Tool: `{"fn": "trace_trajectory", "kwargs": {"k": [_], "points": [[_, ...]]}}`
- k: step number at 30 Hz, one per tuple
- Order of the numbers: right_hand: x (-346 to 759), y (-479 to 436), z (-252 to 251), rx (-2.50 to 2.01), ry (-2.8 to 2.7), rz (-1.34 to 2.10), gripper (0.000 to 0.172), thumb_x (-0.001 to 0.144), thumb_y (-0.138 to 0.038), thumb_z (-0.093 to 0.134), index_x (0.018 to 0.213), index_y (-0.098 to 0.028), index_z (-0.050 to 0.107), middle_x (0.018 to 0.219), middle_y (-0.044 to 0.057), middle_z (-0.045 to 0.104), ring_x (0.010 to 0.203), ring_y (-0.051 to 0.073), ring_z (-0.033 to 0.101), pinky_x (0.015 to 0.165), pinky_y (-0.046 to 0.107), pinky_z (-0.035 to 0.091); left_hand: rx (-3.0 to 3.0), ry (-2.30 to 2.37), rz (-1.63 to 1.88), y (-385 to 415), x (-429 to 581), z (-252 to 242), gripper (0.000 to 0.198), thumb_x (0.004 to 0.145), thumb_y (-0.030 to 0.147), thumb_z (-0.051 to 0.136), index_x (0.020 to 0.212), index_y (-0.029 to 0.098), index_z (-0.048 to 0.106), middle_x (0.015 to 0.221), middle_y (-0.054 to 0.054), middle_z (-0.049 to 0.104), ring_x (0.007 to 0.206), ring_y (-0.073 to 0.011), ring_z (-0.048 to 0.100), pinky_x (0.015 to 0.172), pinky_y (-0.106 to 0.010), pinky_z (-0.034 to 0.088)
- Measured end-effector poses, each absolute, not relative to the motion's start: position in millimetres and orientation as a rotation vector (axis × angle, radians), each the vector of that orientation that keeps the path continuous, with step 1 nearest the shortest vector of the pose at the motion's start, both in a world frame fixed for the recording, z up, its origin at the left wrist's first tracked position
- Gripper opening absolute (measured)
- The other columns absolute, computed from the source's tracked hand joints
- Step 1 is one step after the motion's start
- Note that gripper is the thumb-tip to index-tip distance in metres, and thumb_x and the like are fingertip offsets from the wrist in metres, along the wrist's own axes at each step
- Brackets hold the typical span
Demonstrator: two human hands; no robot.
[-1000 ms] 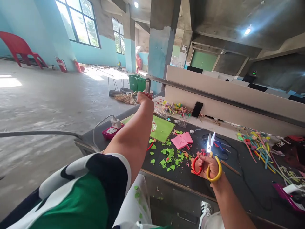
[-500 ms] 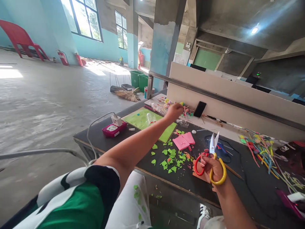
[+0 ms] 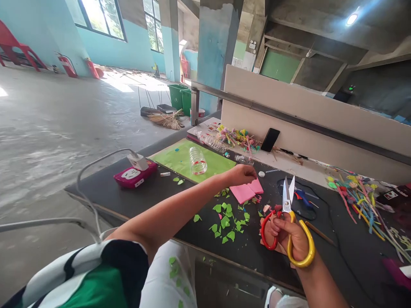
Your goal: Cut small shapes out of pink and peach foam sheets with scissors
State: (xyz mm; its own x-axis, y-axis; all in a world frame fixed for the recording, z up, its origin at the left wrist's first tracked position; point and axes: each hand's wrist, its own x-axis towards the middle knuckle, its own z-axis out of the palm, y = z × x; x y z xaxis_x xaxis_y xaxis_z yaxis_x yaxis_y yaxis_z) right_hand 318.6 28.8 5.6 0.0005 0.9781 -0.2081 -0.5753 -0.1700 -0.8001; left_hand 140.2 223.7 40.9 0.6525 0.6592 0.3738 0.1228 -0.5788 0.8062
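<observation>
While gripping spread scissors in right hand, holds left hand narrow-fingered near pink paper; cannot tell if pinching anything. Has green pieces cut, pink seemingly left.

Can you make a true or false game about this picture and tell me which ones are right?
1. The right hand is holding the scissors. True.
2. Both handle loops of the scissors are blue. False: one is a red loop and the other is a yellow loop.
3. A clear plastic piece lies on the green sheet. True.
4. The phone is lying flat. False: it stands propped up at a tilt.
5. The left hand is near the pink paper. True.
6. The scissor blades are closed together. False: they are spread apart.
</observation>
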Motion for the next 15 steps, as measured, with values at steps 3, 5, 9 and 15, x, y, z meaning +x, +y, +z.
{"fn": "trace_trajectory", "kwargs": {"k": [3, 5, 9, 15], "points": [[323, 31, 6, -0.916, -0.596, 1.499, 0.035, 0.068, -0.008, 0.073, 0.093, -0.027, 0.057, 0.063, -0.005, 0.055, 0.052, 0.008, 0.045, 0.051, 0.019, 0.041, 2.079, 0.696, 0.978, 232, 133, 26, 0.017, 0.067, 0.016, 0.055, 0.076, 0.017, 0.069, 0.065, 0.0, 0.063, 0.059, -0.0115, 0.052, 0.058, -0.021, 0.041], [325, 33, 7, -0.915, -0.598, 1.474, 0.035, 0.068, -0.008, 0.074, 0.093, -0.026, 0.057, 0.063, -0.005, 0.054, 0.052, 0.008, 0.044, 0.05, 0.018, 0.04, 2.075, 0.749, 1.037, 238, 130, 17, 0.018, 0.066, 0.014, 0.054, 0.074, 0.018, 0.069, 0.067, -0.001, 0.063, 0.062, -0.0125, 0.052, 0.061, -0.022, 0.041], [327, 35, 8, -0.925, -0.593, 1.448, 0.034, 0.07, -0.009, 0.073, 0.094, -0.027, 0.056, 0.066, -0.005, 0.054, 0.054, 0.008, 0.045, 0.052, 0.019, 0.04, 2.095, 0.764, 1.071, 244, 127, 1, 0.017, 0.062, 0.013, 0.058, 0.07, 0.021, 0.07, 0.069, -0.002, 0.065, 0.066, -0.0154, 0.055, 0.067, -0.023, 0.042], [325, 37, 4, -0.954, -0.612, 1.468, 0.026, 0.072, -0.01, 0.07, 0.09, -0.024, 0.057, 0.064, -0.005, 0.053, 0.054, 0.008, 0.044, 0.055, 0.019, 0.042, 2.055, 0.854, 1.186, 260, 121, -18, 0.019, 0.064, 0.013, 0.054, 0.07, 0.024, 0.068, 0.07, -0.004, 0.066, 0.067, -0.0182, 0.056, 0.067, -0.024, 0.043]]}}
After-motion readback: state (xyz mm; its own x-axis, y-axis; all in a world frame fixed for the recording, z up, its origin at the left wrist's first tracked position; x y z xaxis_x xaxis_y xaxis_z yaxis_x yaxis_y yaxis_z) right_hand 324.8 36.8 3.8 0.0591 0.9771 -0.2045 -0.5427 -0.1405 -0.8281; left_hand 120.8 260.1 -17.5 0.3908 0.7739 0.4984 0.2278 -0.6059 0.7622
